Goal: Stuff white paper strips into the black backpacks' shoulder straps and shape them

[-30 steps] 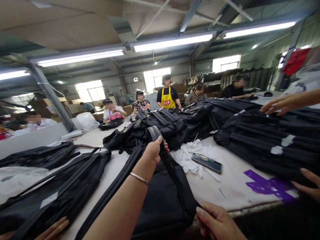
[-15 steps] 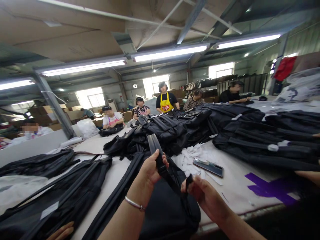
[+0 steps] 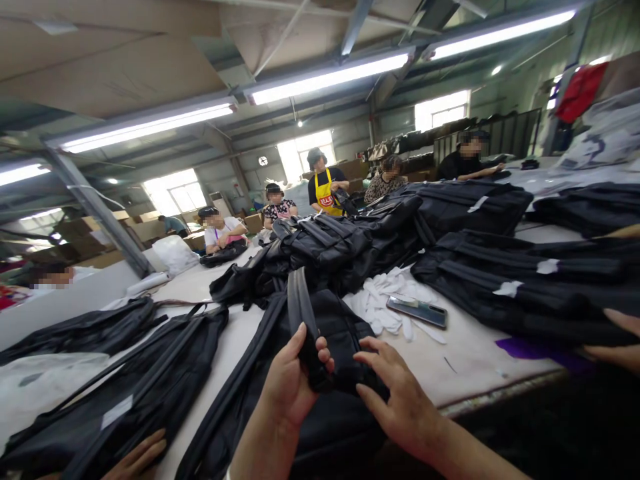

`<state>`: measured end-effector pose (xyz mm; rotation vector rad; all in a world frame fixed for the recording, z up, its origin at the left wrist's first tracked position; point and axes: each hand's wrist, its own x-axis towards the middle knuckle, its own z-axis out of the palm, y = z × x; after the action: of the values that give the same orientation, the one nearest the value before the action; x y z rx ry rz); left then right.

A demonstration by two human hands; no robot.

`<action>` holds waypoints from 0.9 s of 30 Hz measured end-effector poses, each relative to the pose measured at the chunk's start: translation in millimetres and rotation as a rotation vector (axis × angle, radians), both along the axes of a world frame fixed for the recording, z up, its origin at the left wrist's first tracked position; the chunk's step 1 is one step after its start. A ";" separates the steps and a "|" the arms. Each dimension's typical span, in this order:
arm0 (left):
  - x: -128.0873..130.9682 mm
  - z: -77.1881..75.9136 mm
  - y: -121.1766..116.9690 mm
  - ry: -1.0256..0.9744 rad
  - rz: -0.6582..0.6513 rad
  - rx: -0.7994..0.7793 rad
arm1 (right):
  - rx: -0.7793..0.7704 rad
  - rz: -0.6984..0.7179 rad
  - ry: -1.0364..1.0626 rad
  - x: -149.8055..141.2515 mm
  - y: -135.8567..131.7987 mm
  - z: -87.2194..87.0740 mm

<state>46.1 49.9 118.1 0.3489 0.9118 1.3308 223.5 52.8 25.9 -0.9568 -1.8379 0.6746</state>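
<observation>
Just past the right hand [image 3: 403,397], pale tabletop [image 3: 483,357] gave a hand room to slip by; ahead, white strips [image 3: 381,299] and a phone [image 3: 417,312] lay in the way; beyond them heaped black bags [image 3: 335,243] made a wall.

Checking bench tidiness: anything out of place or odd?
Yes, mildly: a phone lies at the edge of a loose heap of white pieces on the table, beyond the right hand. Likely a personal item, it looks stray among black bags.
</observation>
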 end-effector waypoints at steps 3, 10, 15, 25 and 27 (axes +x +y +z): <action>9.4 -3.3 -5.3 0.090 0.054 -0.007 | 0.092 0.192 -0.122 -13.6 -0.5 16.5; 14.7 -8.4 -12.6 0.272 0.194 -0.025 | 0.383 0.152 -0.208 -51.5 8.4 -2.2; 5.0 -12.6 -8.3 0.275 0.189 0.036 | 0.599 0.175 -0.388 -38.7 29.0 -15.7; 12.8 -1.9 -12.6 0.304 0.176 0.117 | 0.215 0.253 -0.389 -22.0 53.7 -27.4; 13.2 -2.7 -17.1 0.295 0.180 0.098 | 0.099 0.274 -0.365 -21.5 52.1 -24.3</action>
<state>59.3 32.9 115.4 0.5602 1.1461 1.5182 202.0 104.9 1.7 -0.8083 -2.3329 0.5922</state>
